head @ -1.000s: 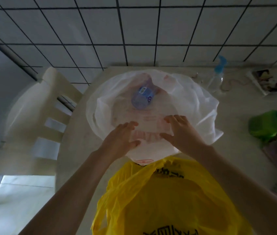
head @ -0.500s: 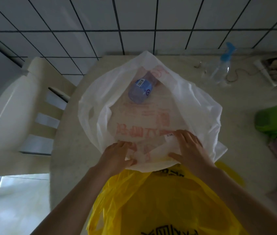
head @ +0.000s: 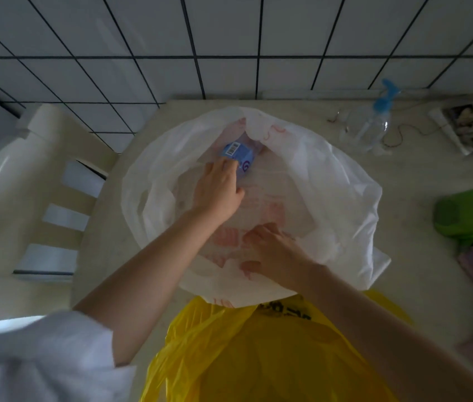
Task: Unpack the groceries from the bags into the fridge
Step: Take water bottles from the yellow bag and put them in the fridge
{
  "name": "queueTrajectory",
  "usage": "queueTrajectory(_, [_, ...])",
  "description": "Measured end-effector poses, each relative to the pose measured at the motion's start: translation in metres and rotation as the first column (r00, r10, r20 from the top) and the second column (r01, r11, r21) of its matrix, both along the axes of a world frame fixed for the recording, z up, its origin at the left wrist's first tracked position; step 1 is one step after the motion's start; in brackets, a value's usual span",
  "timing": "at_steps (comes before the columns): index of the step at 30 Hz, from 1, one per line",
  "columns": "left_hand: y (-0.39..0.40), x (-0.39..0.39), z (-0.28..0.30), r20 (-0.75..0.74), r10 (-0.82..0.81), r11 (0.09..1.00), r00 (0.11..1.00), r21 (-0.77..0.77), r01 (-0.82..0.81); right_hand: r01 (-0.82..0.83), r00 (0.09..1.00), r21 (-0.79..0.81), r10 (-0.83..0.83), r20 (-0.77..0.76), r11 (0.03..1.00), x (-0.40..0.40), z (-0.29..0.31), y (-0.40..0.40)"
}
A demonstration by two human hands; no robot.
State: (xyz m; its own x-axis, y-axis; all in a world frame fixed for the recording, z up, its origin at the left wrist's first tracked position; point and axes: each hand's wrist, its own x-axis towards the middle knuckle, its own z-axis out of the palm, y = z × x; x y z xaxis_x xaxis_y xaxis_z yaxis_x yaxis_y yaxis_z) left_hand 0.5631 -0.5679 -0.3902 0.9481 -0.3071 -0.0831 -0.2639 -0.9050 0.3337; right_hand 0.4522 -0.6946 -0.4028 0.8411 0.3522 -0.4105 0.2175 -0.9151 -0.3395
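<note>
Left hand (head: 218, 189) touches bottle (head: 239, 158) inside white bag (head: 331, 181)

**Groceries land on a home kitchen table**

A domestic kitchen or dining corner — white tiled wall (head: 229, 39) with dark grout behind a pale table (head: 420, 227), a cream slatted chair (head: 41, 198) at its left edge. Shopping bags, white (head: 331, 175) and yellow (head: 258, 358), crowd the middle; a spray bottle (head: 370, 126) and a magazine (head: 467, 127) lie near the far right corner.
</note>
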Motion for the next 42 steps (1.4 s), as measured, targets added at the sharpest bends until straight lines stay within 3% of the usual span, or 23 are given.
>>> queueTrajectory(5, [-0.001,0.042,-0.033,-0.146,0.145,0.989,0.979,0.06,-0.138,-0.184,0.981,-0.184,0.171,-0.087,0.966,0.004,-0.003,0.006])
queueTrajectory(11, [-0.004,0.052,-0.047,-0.207,0.198,0.97,0.958,-0.102,-0.222,-0.244,0.952,-0.206,0.193,-0.24,0.948,0.022,0.003,0.009])
queueTrajectory(15, [0.003,0.041,-0.047,-0.23,0.204,0.968,0.952,-0.099,-0.232,-0.253,0.962,-0.217,0.269,0.05,0.943,0.013,-0.009,0.0])
queueTrajectory(18, [0.019,0.023,-0.04,-0.249,0.194,0.969,0.949,-0.103,-0.225,-0.323,0.897,-0.164,0.357,0.262,0.932,0.007,-0.019,-0.007])
queueTrajectory(21, [0.037,-0.006,-0.033,-0.304,0.196,0.964,0.932,-0.115,-0.24,-0.357,0.834,-0.196,0.406,0.374,0.913,0.006,-0.024,-0.015])
queueTrajectory(27, [0.057,-0.073,-0.023,-0.426,0.209,0.97,0.88,-0.021,-0.24,-0.229,0.925,0.041,0.204,0.322,0.973,-0.01,-0.025,-0.025])
queueTrajectory(31, [0.055,-0.093,-0.023,-0.483,0.251,0.961,0.839,0.023,-0.274,0.064,0.977,0.322,-0.125,0.173,0.945,-0.014,-0.018,-0.022])
queueTrajectory(33, [0.051,-0.091,-0.022,-0.487,0.26,0.958,0.834,0.023,-0.285,0.282,0.924,0.405,-0.36,0.13,0.87,-0.014,-0.013,-0.018])
queueTrajectory(36, [0.042,-0.079,-0.022,-0.447,0.273,0.953,0.852,0.004,-0.303,0.614,0.76,0.375,-0.648,-0.044,0.695,-0.004,-0.007,-0.006])
queueTrajectory(39, [0.032,-0.071,-0.026,-0.392,0.292,0.953,0.872,0.042,-0.301,0.781,0.621,0.274,-0.742,-0.252,0.561,0.013,-0.004,0.006])
queueTrajectory(42, [0.025,-0.071,-0.031,-0.331,0.326,0.945,0.886,0.135,-0.298,0.799,0.601,0.184,-0.762,-0.242,0.572,0.025,-0.008,0.016])
